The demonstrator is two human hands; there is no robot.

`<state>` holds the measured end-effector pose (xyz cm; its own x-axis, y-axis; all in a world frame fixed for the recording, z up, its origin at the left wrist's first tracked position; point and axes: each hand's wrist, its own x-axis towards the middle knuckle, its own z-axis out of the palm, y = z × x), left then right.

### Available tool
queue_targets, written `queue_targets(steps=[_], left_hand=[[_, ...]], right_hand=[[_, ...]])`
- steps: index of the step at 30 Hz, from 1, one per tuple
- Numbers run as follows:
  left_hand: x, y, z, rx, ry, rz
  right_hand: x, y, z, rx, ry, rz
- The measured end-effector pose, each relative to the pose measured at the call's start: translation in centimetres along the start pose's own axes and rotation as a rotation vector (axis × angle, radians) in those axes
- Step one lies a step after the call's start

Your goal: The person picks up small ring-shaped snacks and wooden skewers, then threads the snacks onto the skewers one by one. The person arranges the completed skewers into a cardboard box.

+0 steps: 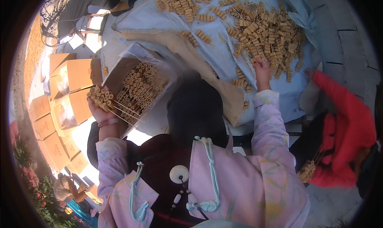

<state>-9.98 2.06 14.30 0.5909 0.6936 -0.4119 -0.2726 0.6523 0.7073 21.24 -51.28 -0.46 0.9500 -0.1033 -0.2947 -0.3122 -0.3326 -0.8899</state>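
My left hand [100, 113] is closed around a bundle of skewers [102, 98] threaded with brown ring-shaped pieces, their bare sticks pointing right and down. It is beside an open cardboard box [123, 67] lined with clear plastic, where many more such skewers [140, 84] are packed in rows. At the near edge of a large heap of loose skewers [265, 32], my right hand [261, 65] pinches its fingers together. A thin stick runs by those fingertips, and they seem closed on one skewer.
White sheeting [159, 24] lies under the heap, with a brown cloth strip [171, 39] across it. Stacked cartons [76, 74] stand at left. A co-worker in red [347, 124] is close at right, a bundle in hand. Other people are at far left and lower left.
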Motion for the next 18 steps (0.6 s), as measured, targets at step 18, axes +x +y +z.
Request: queue_targets(steps=[18], left_hand=[[0.3, -1.8, 2.8, 0.073, 0.048, -0.092]], right_hand=[[-3.9, 10.8, 4.1, -1.198, -0.563, -0.365]])
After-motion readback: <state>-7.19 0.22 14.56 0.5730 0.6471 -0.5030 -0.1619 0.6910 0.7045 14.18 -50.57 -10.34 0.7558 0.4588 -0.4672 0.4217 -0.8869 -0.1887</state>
